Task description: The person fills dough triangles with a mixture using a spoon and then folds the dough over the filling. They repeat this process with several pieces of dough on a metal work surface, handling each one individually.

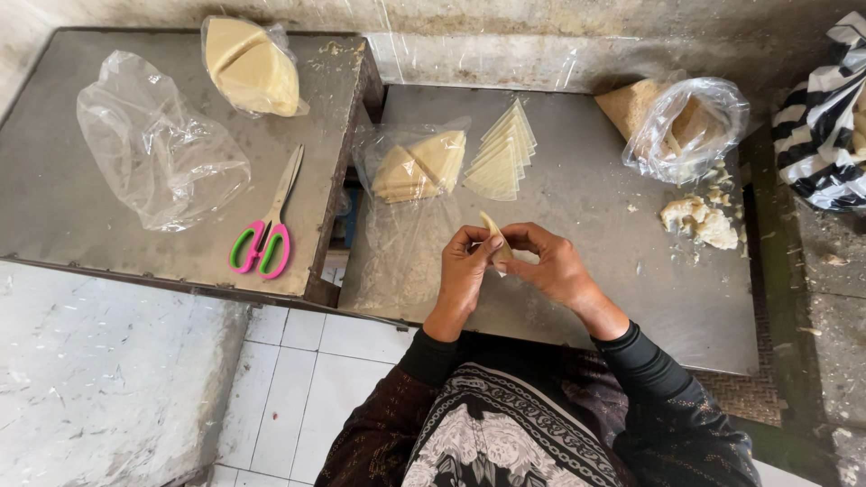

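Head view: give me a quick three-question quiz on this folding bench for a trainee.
1. True or false: both hands, left hand and right hand, pinch one pale dough sheet between them.
2. The scissors with pink and green handles lie: A) on the left metal table, B) inside the empty clear bag, C) on the tiled floor.
3. Fill in: the fanned stack of triangular sheets lies just to the ____ of the bagged triangles, as the picture shows them.

Key: 1 true; 2 A; 3 right.
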